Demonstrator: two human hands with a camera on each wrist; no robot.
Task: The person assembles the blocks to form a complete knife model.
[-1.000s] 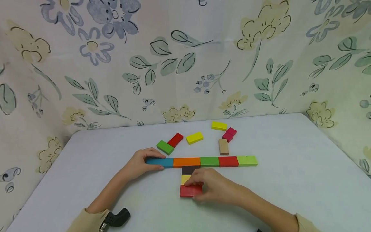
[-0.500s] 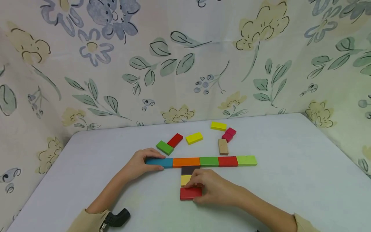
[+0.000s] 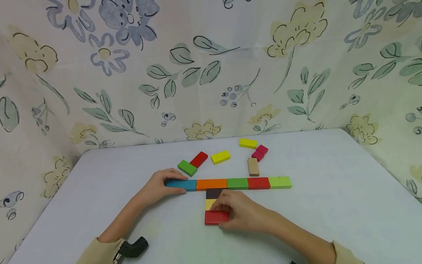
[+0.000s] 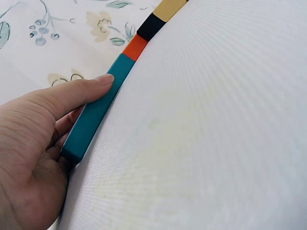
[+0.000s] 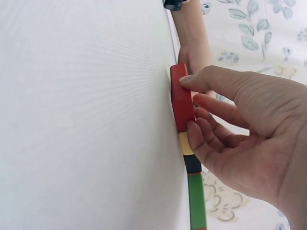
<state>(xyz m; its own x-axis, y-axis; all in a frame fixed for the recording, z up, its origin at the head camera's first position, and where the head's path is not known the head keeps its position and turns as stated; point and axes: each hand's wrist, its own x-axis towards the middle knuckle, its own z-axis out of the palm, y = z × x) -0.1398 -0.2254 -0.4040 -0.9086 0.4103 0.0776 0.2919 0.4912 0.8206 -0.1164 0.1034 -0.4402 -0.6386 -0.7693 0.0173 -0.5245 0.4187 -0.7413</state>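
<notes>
My left hand (image 3: 163, 186) holds the left end of a blue block (image 3: 184, 185), thumb on the near side and fingers behind. From that block a straight row runs right: orange (image 3: 212, 184), green (image 3: 237, 183), red and lime-green blocks, end to end. Below the orange block a dark block (image 3: 215, 193) and a pale yellow block (image 3: 211, 204) form a stem. My right hand (image 3: 245, 212) pinches a red block (image 3: 216, 217) at the stem's near end; it lies against the yellow one. In the right wrist view my thumb presses the red block's (image 5: 182, 103) near face.
Behind the row lie loose blocks: a green one (image 3: 187, 168) touching a red one (image 3: 199, 160), two yellow (image 3: 221, 157), crimson ones (image 3: 260, 153) and a plain wooden one (image 3: 253, 167). A floral curtain (image 3: 211, 91) hangs behind the white table (image 3: 115, 165).
The right hand slid the red block slightly toward me, opening a small gap, then back against the yellow block. The left hand stays on the blue block.
</notes>
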